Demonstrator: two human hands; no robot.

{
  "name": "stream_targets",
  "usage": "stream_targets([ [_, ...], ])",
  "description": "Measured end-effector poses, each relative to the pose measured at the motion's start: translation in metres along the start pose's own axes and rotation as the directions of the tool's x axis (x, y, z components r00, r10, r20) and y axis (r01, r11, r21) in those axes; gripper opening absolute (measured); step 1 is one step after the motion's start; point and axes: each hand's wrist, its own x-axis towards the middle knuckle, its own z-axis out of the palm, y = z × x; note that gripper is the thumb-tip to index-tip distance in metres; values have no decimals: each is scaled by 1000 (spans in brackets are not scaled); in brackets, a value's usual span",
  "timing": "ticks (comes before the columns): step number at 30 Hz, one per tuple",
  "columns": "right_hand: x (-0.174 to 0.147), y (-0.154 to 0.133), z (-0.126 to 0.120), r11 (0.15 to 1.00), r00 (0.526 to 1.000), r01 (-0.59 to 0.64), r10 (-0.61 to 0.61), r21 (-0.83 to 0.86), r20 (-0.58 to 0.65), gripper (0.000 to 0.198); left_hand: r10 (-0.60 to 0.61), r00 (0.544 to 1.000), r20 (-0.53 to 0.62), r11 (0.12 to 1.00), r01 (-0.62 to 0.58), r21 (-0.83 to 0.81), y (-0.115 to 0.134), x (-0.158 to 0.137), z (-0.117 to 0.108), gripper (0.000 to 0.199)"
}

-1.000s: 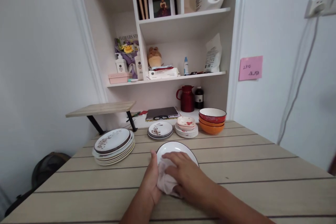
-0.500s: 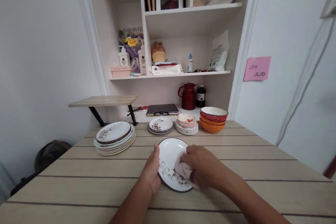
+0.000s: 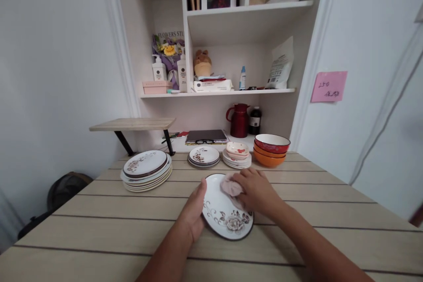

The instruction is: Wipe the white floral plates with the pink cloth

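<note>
Where the desk (image 3: 313, 211) is backed by white shelves (image 3: 231, 11), its pale planks are parted by dark lines. Near the back left corner, a stack of large plates (image 3: 145, 163) is set beside a small wooden stand (image 3: 132, 124). Farther right along the back edge, small plates (image 3: 205, 155), saucers (image 3: 237, 163) topped with little bowls (image 3: 237, 150), and orange bowls (image 3: 269, 158) under a red bowl (image 3: 272, 144) are lined up. Behind that edge, a red jug (image 3: 239, 121) and a dark bottle (image 3: 254, 121) are seen, and a pink note (image 3: 328, 87) is stuck to the wall on the right.

Between the back and front edges, about midway across, the flowered plate (image 3: 220, 209) is held at its left rim by the left hand (image 3: 194, 211), with the thumb laid along the rim and the hand half closed. A pale cloth (image 3: 231, 185) is gripped in the bent fingers of the right hand (image 3: 259, 191) and laid on the plate's far side. Whether the plate touches the desk cannot be told.

Since half a second ago, the cloth has been shifted from the printed flower toward the rim facing the back edge, and the flower has been uncovered. The left rim is still held.
</note>
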Motion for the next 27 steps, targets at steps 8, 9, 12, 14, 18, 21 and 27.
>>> stream_targets([
  [8, -21, -40, -4, 962, 958, 266, -271, 58, 98, 32, 33, 999, 30, 999, -32, -21, 0, -2, -2, 55],
  [9, -21, -49, -2, 951, 950, 296, -303, 89, 78, 35, 8, 999, 50, 999, -6, -34, 1, -1, -3, 57],
  [12, -16, -63, 5, 939, 944, 325, -328, 110, 17, 51, -58, 994, 92, 996, 63, -58, 2, 1, -5, 65],
  [14, -10, -60, 9, 955, 959, 281, -278, 90, -46, 56, -84, 989, 121, 993, 93, -70, 2, 4, -7, 71],
  [18, -1, -32, 9, 992, 975, 117, -107, 41, -197, 40, -106, 983, 150, 991, 116, -60, 1, 8, -9, 71],
  [21, -3, -10, 2, 993, 973, 118, -120, -24, -196, 37, -82, 984, 156, 995, 90, -48, -1, 10, -9, 65],
  [27, -19, -21, -16, 923, 923, 383, -382, 35, -38, 25, -76, 983, 165, 993, 90, -79, -1, 10, -10, 65],
])
